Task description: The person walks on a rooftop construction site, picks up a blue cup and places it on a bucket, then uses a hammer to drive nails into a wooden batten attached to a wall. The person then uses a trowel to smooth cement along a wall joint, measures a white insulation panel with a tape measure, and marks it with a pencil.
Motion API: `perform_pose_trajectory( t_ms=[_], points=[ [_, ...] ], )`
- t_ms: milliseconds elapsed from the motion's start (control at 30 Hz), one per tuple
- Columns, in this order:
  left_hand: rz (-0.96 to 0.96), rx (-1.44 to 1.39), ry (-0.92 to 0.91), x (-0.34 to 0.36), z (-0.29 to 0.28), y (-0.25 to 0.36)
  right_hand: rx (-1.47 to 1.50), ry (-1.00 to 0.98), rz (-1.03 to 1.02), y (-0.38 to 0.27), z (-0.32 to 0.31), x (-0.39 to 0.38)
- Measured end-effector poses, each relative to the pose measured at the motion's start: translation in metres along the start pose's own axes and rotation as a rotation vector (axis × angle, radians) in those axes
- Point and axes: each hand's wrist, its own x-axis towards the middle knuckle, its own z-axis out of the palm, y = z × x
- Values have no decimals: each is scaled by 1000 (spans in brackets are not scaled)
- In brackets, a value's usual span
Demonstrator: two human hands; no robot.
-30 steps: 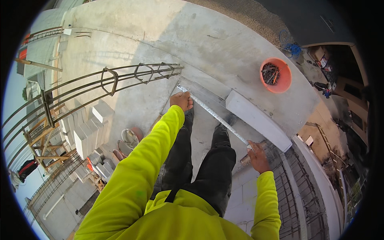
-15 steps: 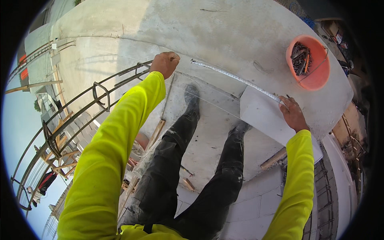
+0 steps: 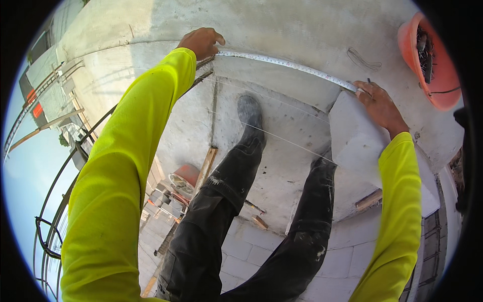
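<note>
A tape measure's white blade stretches, slightly bowed, between my two hands above the concrete. My right hand is closed on the tape measure beside a white block; a small dark tip shows above its fingers. At the blade's other end is my left hand, its fingers bent over the end of a rebar cage. Its index finger stands a little apart. I cannot tell whether it grips the blade, a bar or both. My left sleeve hides much of the cage.
An orange bucket of metal pieces stands at the far right, with a loop of wire nearby. Thin strings cross above my boot. Wooden pieces lie by my legs. Below is a block wall.
The tape's free end, apart from my left hand before, now meets its fingers. My view has shifted, leaving the bucket nearer the right rim. My right hand still holds the tape measure.
</note>
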Motion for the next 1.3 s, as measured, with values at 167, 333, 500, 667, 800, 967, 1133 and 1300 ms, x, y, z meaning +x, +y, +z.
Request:
perform_pose_trajectory(
  t_ms=[167, 333, 500, 667, 800, 967, 1133, 1300],
  points=[
    [1, -131, -160, 11, 9, -10, 41, -17, 9, 5, 9, 7],
    [77, -161, -40, 7, 17, -21, 164, -94, 77, 8, 6, 6],
    [28, -257, -57, 11, 28, -20, 55, -56, 32, 17, -5, -7],
    [72, -242, 41, 16, 38, -16, 3, -80, 129, 52, -24, -30],
    [22, -303, 15, 17, 42, -10, 18, -146, 153, 71, -27, -35],
    [-23, -271, -49, 17, 54, -9, -79, -155, 199, 67, -12, -28],
    [-98, -398, -71, 18, 65, -21, -98, -125, 231, 59, -7, -21],
    [-167, -416, -20, 20, 64, -27, -13, -115, 160, 53, -9, -24]
  ],
)
